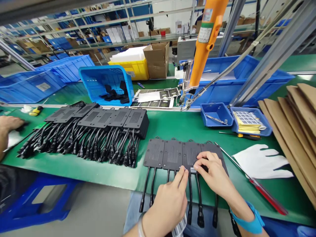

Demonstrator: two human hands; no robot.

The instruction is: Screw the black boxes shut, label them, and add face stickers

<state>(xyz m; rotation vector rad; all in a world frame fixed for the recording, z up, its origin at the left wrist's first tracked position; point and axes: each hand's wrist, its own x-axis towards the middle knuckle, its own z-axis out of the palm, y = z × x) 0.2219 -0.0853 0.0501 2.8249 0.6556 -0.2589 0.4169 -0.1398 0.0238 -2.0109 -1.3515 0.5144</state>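
Several flat black ribbed boxes with cables lie in a row on the green bench; one is the third box (pixel 190 152). My left hand (pixel 170 200) has its index and middle fingers stretched onto the row's lower edge. Its other fingers curl over a curved sheet of white labels (pixel 179 227), which shows partly below the palm. On the third box's lower edge sits a small white label (pixel 193 170). Just above it, my right hand (pixel 212 169) has thumb and fingers drawn together, touching the box; anything between the fingertips is hidden.
Stacked black boxes with cables (pixel 108 118) stand left. An orange power screwdriver (pixel 203 42) hangs overhead. At right are a blue tray with label sheets (pixel 266 131), a white glove (pixel 263 163), a red-handled screwdriver (pixel 269 197) and cardboard (pixel 291 148). Another person's hand (pixel 11 124) is at far left.
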